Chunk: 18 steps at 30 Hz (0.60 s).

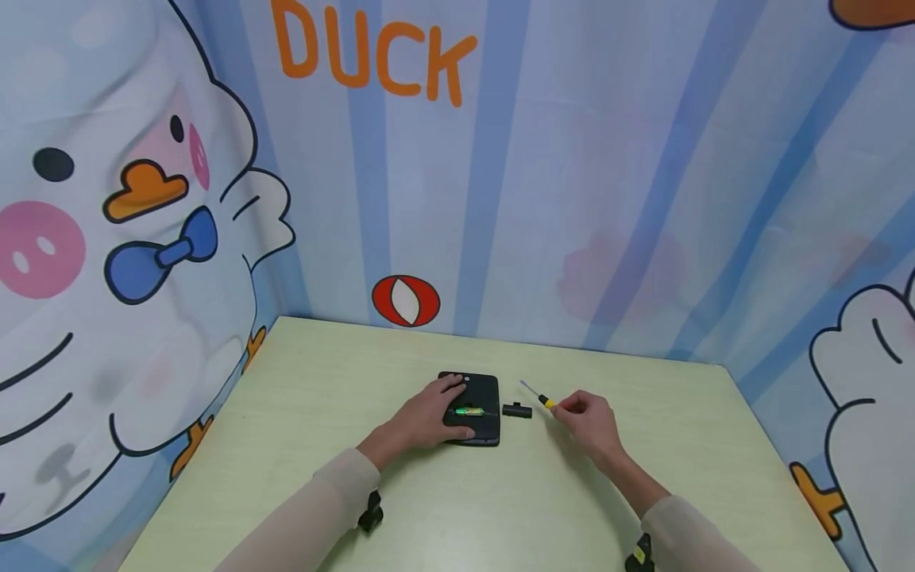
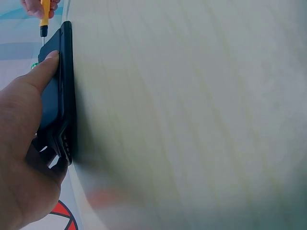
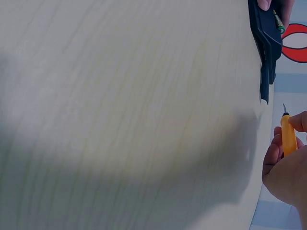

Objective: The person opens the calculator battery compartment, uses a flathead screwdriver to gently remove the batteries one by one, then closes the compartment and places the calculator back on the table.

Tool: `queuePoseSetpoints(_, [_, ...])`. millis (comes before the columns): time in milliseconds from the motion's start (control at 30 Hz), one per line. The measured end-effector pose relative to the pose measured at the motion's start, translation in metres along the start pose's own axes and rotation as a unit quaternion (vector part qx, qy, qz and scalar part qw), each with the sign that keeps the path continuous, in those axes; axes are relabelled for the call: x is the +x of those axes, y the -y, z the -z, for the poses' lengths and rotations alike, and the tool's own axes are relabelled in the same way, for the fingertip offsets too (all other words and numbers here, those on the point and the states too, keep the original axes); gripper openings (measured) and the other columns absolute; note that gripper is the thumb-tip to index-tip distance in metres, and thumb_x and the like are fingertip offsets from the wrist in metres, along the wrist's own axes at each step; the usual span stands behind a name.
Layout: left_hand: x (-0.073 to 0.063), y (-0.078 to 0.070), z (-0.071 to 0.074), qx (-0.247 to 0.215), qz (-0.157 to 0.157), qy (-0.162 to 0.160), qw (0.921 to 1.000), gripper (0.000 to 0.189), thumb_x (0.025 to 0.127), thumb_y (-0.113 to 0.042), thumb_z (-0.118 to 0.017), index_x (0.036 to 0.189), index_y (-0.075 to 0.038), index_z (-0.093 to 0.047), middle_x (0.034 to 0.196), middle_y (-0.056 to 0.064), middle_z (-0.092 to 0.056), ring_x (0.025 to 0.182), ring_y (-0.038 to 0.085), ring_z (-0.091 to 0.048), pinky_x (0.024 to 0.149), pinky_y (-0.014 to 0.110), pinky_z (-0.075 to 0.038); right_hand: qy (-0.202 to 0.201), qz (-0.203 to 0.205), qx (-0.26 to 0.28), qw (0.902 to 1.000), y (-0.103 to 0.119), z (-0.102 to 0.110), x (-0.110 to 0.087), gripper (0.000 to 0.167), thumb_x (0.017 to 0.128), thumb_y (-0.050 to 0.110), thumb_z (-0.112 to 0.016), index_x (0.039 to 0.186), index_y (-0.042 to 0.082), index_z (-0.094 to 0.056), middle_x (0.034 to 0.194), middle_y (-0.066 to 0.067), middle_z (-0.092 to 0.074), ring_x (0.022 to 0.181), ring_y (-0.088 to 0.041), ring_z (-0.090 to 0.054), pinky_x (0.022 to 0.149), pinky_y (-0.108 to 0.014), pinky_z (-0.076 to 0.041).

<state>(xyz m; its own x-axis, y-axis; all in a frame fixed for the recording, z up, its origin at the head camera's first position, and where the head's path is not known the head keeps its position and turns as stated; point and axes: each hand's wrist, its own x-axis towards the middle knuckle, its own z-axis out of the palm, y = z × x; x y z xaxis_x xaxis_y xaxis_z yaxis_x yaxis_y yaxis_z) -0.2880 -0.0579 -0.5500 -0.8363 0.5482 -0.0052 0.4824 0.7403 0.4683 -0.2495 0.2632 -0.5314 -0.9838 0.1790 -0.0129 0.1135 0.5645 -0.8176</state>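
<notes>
Head view, left to right: left hand point(image 1: 427, 411), fingers spread and laid on the device, thumb extended near its closer edge, not closed around it. Flat black device point(image 1: 482, 425), lying on the table under that hand. Green cylinder point(image 1: 469, 411), set across the device's upper face. Small black piece point(image 1: 518, 411), just beside the device on its right. Screwdriver point(image 1: 547, 402), yellow handle, black collar, thin shaft pointing up and left, tip apart from the device. Right hand point(image 1: 589, 426), thumb and fingers pinching the handle.

Left wrist view: side wall of the device with small openings point(image 2: 66, 143) near one end, a detail hidden from the head view; the green cylinder showed only as a sliver. Right wrist view: stepped, thick profile of the device, and more of the fingers folded about the yellow handle.

Surface: pale table point(image 1: 343, 357) with faint wood grain. Room, left to right: white cartoon duck point(image 1: 164, 334) with blue bow tie; orange lettering "DUCK" point(image 1: 397, 59); red-and-white oval point(image 1: 405, 301); blue-striped backdrop point(image 1: 557, 159), lightly creased; part of a second white figure point(image 1: 872, 429) at the right edge.
</notes>
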Motion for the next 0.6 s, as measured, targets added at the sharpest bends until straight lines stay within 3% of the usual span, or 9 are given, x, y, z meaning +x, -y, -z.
queuePoseSetpoints(600, [-0.002,-0.001,0.001,-0.004,-0.004,-0.001,1.0000,0.091,0.094,-0.060,-0.074,0.164,-0.010,-0.041,0.171,0.008,-0.032,0.157,0.032,-0.031,0.121,0.050,-0.039,-0.004,-0.015,-0.016,0.9997,-0.013,0.004,0.001,0.013,0.095,0.014,-0.076,0.097,0.001,-0.073,0.097,-0.012,-0.070,0.087,-0.024,-0.059,0.070,-0.028,-0.050])
